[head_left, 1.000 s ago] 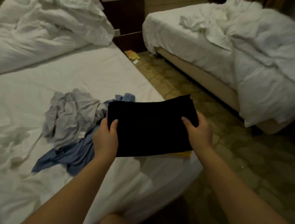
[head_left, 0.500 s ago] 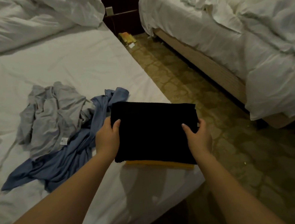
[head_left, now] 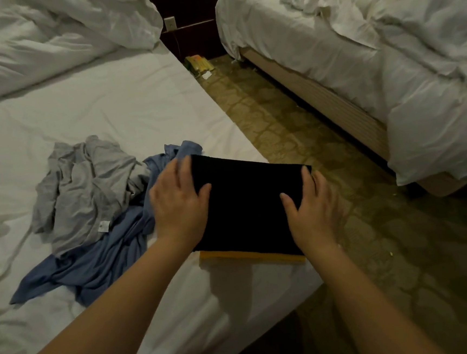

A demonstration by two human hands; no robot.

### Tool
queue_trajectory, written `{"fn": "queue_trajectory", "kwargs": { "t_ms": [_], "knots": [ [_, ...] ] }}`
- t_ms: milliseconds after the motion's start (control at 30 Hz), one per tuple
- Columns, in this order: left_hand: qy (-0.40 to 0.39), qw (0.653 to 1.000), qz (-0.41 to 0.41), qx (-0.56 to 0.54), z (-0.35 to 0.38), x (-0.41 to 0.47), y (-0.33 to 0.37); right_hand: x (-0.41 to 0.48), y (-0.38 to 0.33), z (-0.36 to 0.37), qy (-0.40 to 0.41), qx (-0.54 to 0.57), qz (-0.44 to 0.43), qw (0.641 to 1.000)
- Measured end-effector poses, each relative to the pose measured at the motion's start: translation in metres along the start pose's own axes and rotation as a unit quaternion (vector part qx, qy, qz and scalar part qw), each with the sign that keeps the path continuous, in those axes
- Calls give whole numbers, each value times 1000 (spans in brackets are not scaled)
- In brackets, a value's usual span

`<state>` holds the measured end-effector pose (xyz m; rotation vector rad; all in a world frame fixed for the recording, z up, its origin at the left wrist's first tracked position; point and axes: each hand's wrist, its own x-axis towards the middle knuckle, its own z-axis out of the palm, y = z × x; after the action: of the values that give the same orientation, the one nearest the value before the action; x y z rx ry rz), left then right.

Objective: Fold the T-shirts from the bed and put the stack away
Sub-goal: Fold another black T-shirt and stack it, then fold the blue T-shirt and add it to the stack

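Black shirt [head_left: 246,204] on yellow one [head_left: 250,255], frame centre: my left hand [head_left: 179,202] and right hand [head_left: 313,212] lay open, flat; I judged square edges wanted pressing.

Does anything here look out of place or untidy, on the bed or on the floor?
Yes. The folded black shirt sits askew on the yellow one, right at the bed's edge. The grey shirt and blue shirt lie crumpled. A yellow packet lies on the floor.

Yellow shirt [head_left: 252,255] mostly hidden (under black)
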<state>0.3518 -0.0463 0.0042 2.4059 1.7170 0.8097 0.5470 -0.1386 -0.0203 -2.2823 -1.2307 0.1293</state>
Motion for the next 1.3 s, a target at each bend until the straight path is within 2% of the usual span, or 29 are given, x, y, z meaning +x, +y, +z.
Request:
{"fn": "queue_trajectory", "kwargs": {
  "t_ms": [67, 100, 167, 200, 367, 433, 600, 733, 800, 900, 1133, 1300],
  "knots": [
    [-25, 994, 89, 54, 6, -6, 14, -1, -11, 7, -28, -41, -66, 997],
    [-83, 988, 103, 77, 10, -10, 19, -1, -14, 13, -63, -61, -84, 993],
    [-194, 972, 78, 108, 22, -17, 18, -1, -12, 25, -140, -94, -81, 982],
    [-224, 966, 61, 112, 28, -18, 15, -1, -9, 30, -165, -100, -69, 979],
    [-273, 953, 62, 113, 28, 2, 16, 8, -12, 29, -207, -117, -39, 970],
    [-266, 957, 59, 103, 18, 0, 20, 7, -18, 21, -196, -127, -42, 971],
    [-178, 980, 56, 74, -28, -31, 6, -24, -58, 7, -99, -99, -109, 984],
    [-179, 981, -18, 78, -71, -59, -32, -63, -116, 5, -94, -41, -160, 982],
    [-148, 984, -51, 81, -91, -80, -58, -85, -139, 8, -90, -23, -184, 979],
    [-92, 988, -106, 63, -115, -119, -103, -119, -165, 22, -114, -27, -212, 970],
    [-140, 966, -204, 76, -133, -202, -199, -184, -206, 88, -165, -46, -256, 951],
    [-151, 964, -214, 46, -125, -210, -238, -193, -223, 139, -224, -72, -272, 933]
  ]
}}
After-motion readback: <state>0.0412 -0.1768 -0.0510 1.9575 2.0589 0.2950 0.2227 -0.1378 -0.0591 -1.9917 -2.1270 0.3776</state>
